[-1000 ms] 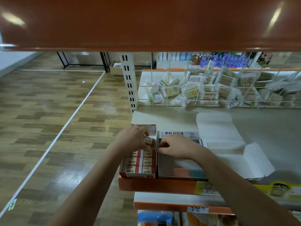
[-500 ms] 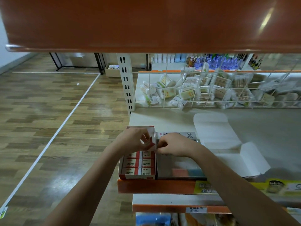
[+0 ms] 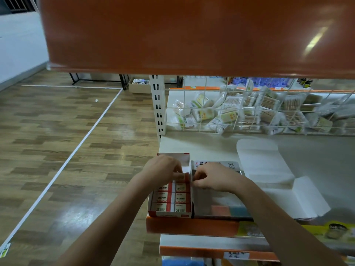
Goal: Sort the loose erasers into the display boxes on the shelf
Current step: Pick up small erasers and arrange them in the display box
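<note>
Two hands over boxes at shelf front | left hand pinches red-and-white 2B eraser above red display box, rows of same erasers inside | right hand fingers curled at divider between red box and grey display box, grip unclear | flattened white carton lies right

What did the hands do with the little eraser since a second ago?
The left hand has brought the eraser it pinches lower, down against the back row of erasers in the red display box; before, it was held higher. The right hand stayed at the wall between the red box and the grey display box, fingers curled. Both boxes and the flattened white carton did not move.
</note>
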The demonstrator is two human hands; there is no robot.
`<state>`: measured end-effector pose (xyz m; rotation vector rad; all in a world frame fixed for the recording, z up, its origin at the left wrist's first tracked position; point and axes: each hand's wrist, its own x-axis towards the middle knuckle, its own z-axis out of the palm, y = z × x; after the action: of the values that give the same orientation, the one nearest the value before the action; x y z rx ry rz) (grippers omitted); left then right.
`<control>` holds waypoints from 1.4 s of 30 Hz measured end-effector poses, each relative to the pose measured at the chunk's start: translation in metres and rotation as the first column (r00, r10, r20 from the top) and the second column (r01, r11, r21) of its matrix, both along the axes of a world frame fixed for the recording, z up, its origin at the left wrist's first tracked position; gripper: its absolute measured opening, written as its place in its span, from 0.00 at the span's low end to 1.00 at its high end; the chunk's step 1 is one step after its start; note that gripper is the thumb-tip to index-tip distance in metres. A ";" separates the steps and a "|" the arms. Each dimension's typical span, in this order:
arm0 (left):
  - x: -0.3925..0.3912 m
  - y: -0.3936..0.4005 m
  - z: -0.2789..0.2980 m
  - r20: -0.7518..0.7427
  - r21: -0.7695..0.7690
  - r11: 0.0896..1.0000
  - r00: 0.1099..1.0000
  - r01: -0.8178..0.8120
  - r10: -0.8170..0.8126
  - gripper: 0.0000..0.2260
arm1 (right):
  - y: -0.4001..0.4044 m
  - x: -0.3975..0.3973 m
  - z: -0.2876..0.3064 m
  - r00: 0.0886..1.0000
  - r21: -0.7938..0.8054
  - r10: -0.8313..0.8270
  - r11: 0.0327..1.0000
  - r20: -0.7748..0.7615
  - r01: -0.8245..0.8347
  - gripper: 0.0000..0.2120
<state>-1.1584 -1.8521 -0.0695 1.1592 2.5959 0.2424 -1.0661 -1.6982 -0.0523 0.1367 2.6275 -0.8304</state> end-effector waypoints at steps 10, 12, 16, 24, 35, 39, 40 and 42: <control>-0.008 0.008 -0.004 -0.010 -0.069 0.991 0.993 0.114 -0.115 0.11 | -0.006 0.008 -0.005 1.000 0.104 -0.008 0.995 -0.005 0.008 0.12; -0.010 0.011 0.006 -0.041 -0.038 0.991 0.990 0.131 -0.132 0.11 | -0.003 0.010 -0.002 0.998 0.130 -0.028 0.991 -0.054 0.035 0.11; -0.005 0.030 0.032 -0.167 0.084 0.989 0.980 0.119 -0.104 0.10 | 0.019 0.020 0.010 0.943 0.091 -0.105 0.986 -0.315 0.140 0.10; 0.076 0.139 0.050 -0.373 0.096 0.952 0.897 0.290 -0.235 0.14 | 0.117 0.097 0.027 0.853 0.314 -0.175 0.878 -0.492 0.361 0.18; 0.265 0.351 0.045 -0.311 0.035 0.851 0.815 0.523 -0.488 0.17 | 0.290 0.322 0.014 0.723 0.365 -0.500 0.635 -0.477 0.680 0.21; 0.316 0.420 0.038 -0.293 0.036 0.803 0.775 0.594 -0.560 0.17 | 0.340 0.373 0.005 0.651 0.316 -0.593 0.575 -0.474 0.754 0.22; 0.326 0.435 0.036 -0.293 0.035 0.795 0.767 0.606 -0.571 0.16 | 0.352 0.383 0.002 0.645 0.319 -0.608 0.565 -0.463 0.761 0.23; 0.343 0.467 0.032 -0.317 0.027 0.774 0.740 0.633 -0.594 0.16 | 0.375 0.399 -0.002 0.633 0.342 -0.644 0.532 -0.430 0.774 0.26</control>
<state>-0.8155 -1.3850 -0.0380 2.1728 2.2599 0.0997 -0.6675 -1.3229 -0.0547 1.4528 2.9621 -0.3306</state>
